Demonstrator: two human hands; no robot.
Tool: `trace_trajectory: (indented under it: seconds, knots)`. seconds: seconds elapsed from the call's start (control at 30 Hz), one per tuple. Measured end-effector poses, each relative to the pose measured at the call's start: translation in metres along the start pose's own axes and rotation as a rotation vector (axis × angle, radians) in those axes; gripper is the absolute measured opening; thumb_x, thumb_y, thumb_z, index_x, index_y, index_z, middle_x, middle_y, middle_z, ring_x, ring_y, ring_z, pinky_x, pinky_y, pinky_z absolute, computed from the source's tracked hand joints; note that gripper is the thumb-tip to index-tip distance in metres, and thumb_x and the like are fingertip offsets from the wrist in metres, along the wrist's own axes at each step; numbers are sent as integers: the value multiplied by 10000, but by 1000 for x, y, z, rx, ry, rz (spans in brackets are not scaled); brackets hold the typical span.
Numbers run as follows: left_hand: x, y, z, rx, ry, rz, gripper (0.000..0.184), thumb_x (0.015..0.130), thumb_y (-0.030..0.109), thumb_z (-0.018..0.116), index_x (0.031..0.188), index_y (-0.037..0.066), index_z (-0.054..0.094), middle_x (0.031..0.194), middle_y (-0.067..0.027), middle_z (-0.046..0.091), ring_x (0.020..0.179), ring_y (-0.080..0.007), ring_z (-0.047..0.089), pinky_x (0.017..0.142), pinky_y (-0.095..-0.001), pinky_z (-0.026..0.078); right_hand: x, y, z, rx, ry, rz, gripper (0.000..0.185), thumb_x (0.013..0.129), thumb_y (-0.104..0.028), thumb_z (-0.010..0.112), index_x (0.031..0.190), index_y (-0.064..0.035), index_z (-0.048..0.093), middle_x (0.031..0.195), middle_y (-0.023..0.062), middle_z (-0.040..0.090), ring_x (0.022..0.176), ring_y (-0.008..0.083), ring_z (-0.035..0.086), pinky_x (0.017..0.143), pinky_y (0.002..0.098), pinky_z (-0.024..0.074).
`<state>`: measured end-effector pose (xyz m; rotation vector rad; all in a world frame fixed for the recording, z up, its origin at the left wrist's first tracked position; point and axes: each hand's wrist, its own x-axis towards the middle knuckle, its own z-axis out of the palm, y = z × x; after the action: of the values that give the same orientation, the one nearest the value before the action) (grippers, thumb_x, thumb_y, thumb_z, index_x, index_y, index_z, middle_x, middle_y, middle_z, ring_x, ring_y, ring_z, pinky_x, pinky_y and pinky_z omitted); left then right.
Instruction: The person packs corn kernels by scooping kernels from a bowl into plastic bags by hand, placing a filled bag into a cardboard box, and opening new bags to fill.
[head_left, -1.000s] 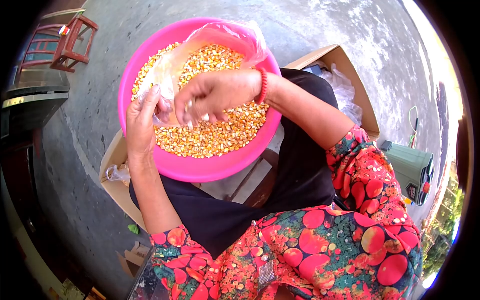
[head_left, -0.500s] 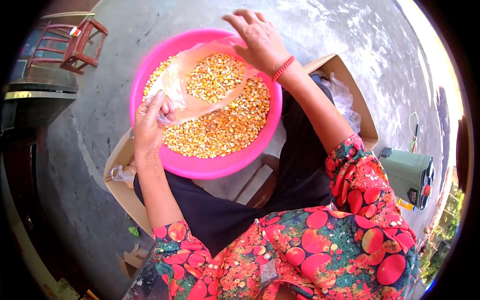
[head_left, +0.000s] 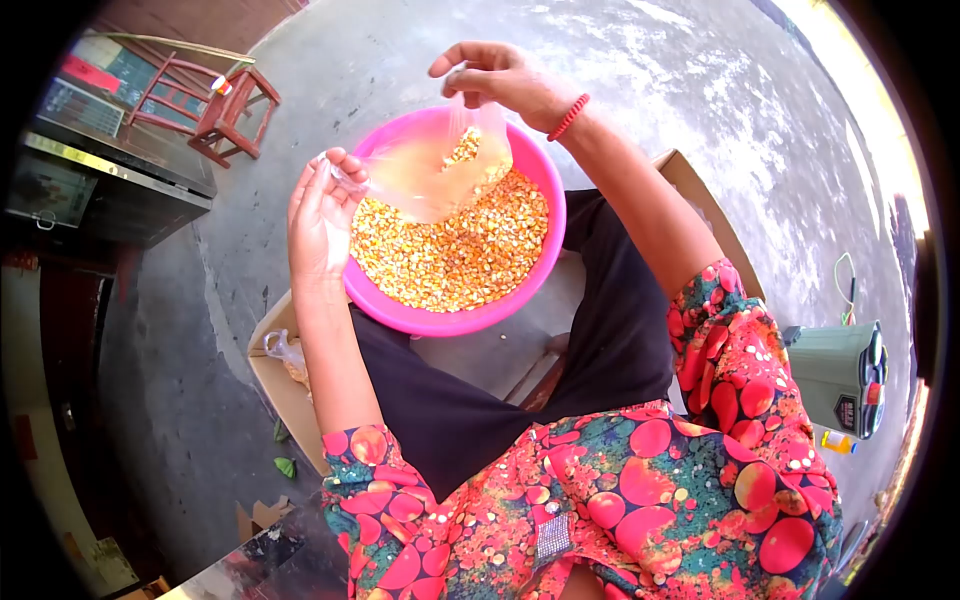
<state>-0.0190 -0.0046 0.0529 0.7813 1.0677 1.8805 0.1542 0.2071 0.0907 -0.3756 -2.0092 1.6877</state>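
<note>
A bright pink basin (head_left: 556,215) sits between my knees, filled with yellow-orange corn kernels (head_left: 450,260). Over it a thin see-through plastic bag (head_left: 410,185) is stretched between both hands, and some kernels show through it near its right side. My left hand (head_left: 325,215) is closed on the bag's left edge, thumb against fingers, at the basin's left rim. Above the far right rim, my right hand (head_left: 500,85), with a red bracelet (head_left: 568,118) on the wrist, pinches the bag's upper right edge with fingers bent downward.
Cardboard boxes flank my legs, one at the left (head_left: 280,345) with a plastic bag in it, one at the right (head_left: 712,210). A red-brown wooden chair (head_left: 235,115) and a dark cabinet (head_left: 120,185) stand at the left. A grey-green bin (head_left: 830,375) is at the right.
My right hand was raised with fingers spread; it now grips the bag's edge. The bag is lifted and pulled taut, and my left hand has risen with it. The view has shifted.
</note>
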Motion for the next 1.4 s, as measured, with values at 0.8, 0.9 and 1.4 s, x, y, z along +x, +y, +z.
trace_trajectory:
  seconds: [0.8, 0.9, 1.4]
  knots:
    - [-36, -14, 15, 752, -29, 84, 666, 808, 221, 670, 1339, -26, 352, 1333, -176, 431, 1243, -227, 408, 1019, -329, 340, 22, 34, 87, -74, 14, 21, 263, 825, 1, 457, 1056, 2, 582, 666, 27, 559, 583, 93, 536, 546, 240, 461]
    - [-32, -46, -11, 1004, 23, 157, 1085, 607, 290, 818, 1406, -27, 155, 1409, -220, 297, 1310, -280, 310, 1063, -369, 280, 26, 0, 85, 58, -42, -21, 226, 828, -23, 466, 1015, 1, 589, 681, 18, 544, 656, 83, 532, 637, 230, 462]
    - [-2, -166, -32, 144, 175, 436, 272, 933, 120, 408, 1174, 9, 470, 1070, -44, 520, 1029, -117, 492, 855, -288, 423, -40, -38, 173, -231, -651, -206, 152, 872, -11, 492, 993, 14, 580, 861, 31, 599, 835, 95, 568, 759, 249, 459]
